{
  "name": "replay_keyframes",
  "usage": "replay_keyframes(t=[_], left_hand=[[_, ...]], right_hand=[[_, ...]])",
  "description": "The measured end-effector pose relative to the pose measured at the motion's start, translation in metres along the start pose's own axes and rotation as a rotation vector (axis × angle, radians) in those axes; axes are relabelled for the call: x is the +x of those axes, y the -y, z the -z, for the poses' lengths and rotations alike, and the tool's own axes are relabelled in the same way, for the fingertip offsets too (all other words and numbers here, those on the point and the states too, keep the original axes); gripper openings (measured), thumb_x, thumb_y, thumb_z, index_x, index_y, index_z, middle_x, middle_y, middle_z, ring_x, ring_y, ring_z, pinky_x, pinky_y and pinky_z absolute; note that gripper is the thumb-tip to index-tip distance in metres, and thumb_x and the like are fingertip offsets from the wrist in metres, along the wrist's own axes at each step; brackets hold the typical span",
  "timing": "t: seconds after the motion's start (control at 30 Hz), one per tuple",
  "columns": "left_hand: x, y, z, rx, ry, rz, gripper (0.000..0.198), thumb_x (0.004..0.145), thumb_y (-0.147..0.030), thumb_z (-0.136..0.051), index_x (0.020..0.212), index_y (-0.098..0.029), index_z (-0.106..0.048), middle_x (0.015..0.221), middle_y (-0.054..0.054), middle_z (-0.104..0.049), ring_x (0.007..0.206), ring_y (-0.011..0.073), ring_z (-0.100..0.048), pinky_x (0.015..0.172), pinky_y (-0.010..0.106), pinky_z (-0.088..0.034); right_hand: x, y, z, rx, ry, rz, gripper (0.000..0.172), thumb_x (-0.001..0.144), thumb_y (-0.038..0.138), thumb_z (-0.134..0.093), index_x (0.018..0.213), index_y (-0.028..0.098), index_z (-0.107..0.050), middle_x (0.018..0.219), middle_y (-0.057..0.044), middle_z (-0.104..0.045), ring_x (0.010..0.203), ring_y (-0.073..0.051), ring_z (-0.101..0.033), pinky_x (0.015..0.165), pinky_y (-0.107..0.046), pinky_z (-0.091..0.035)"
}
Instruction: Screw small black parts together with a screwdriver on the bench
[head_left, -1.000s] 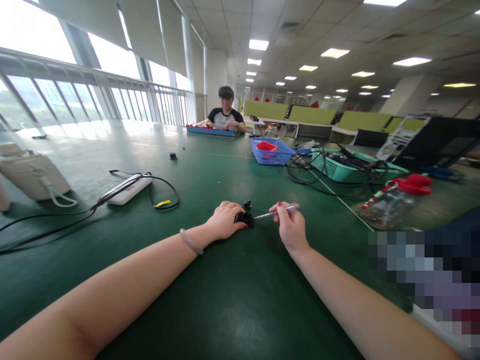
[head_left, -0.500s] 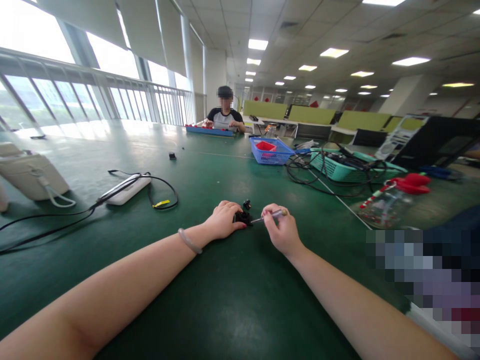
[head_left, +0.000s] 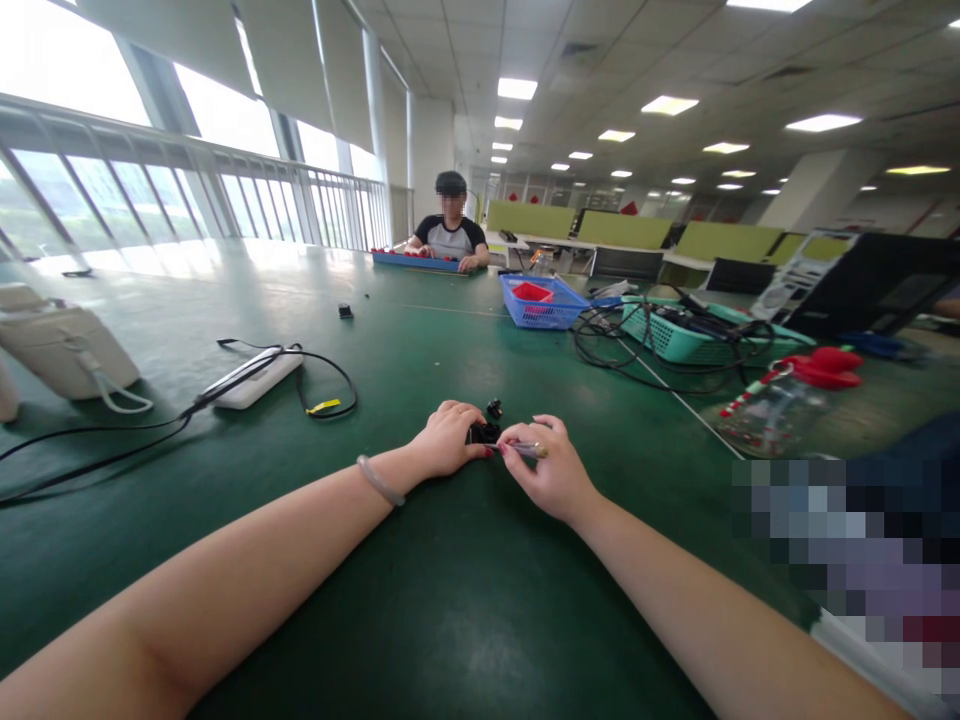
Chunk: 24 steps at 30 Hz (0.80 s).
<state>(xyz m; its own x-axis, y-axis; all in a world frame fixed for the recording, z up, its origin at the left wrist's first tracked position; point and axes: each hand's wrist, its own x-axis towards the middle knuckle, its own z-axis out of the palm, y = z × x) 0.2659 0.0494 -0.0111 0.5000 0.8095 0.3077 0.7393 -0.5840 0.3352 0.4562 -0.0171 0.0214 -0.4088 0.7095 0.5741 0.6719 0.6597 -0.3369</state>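
The small black device (head_left: 486, 433) lies on the green desk (head_left: 480, 600), the left hand (head_left: 448, 440) clamping its fingers on the device's left side. Right of the device, the right hand (head_left: 551, 470) pinches a slim silver tool (head_left: 531, 449) in its fingers, pointing toward the device; tip contact is hidden. A black piece (head_left: 494, 408) sits just beyond the device.

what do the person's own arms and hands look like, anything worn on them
No sleeve shows on the left arm or the right arm, and neither hand is gloved. A smooth, pale grey bangle circles the left wrist; none shows on the right. Red nail polish shows on the left hand and right hand.
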Motion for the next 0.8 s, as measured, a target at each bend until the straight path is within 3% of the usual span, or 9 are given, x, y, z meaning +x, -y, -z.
replay_keyframes(t=[0.1,0.27,0.63,0.8], left_hand=[[0.000,0.000,0.000,-0.001,0.004,0.001,0.043,0.075,-0.046,-0.070,0.109,-0.021,-0.060,0.123,0.008,-0.060,0.121,0.0282,-0.046,0.105,0.043,-0.037],[0.000,-0.001,0.000,-0.020,0.004,0.007,0.044,0.074,-0.046,-0.070,0.110,-0.023,-0.060,0.122,0.007,-0.061,0.121,0.0280,-0.047,0.105,0.044,-0.037],[-0.001,-0.006,0.006,-0.076,-0.008,0.005,0.042,0.077,-0.047,-0.066,0.110,-0.021,-0.064,0.107,0.007,-0.067,0.106,0.0266,-0.057,0.094,0.039,-0.045],[-0.004,-0.016,0.015,-0.147,-0.057,0.004,0.043,0.081,-0.043,-0.062,0.122,-0.027,-0.057,0.105,0.003,-0.067,0.101,0.0236,-0.058,0.091,0.037,-0.047]], right_hand=[[0.000,-0.003,-0.001,0.054,-0.035,-0.032,0.016,0.090,0.026,-0.048,0.081,0.025,-0.060,0.079,0.002,-0.070,0.074,-0.017,-0.061,0.094,-0.041,-0.038],[-0.002,-0.006,0.003,0.061,-0.281,-0.076,0.020,0.091,0.026,-0.045,0.080,0.024,-0.061,0.077,0.000,-0.068,0.079,-0.020,-0.061,0.085,-0.036,-0.043],[0.003,-0.008,0.004,0.055,-0.156,-0.173,0.019,0.089,0.026,-0.045,0.078,0.023,-0.061,0.075,0.000,-0.067,0.075,-0.020,-0.060,0.078,-0.035,-0.042],[0.001,-0.015,0.002,0.135,-0.234,-0.198,0.021,0.091,0.028,-0.045,0.079,0.023,-0.062,0.076,-0.002,-0.065,0.075,-0.020,-0.060,0.073,-0.033,-0.044]])
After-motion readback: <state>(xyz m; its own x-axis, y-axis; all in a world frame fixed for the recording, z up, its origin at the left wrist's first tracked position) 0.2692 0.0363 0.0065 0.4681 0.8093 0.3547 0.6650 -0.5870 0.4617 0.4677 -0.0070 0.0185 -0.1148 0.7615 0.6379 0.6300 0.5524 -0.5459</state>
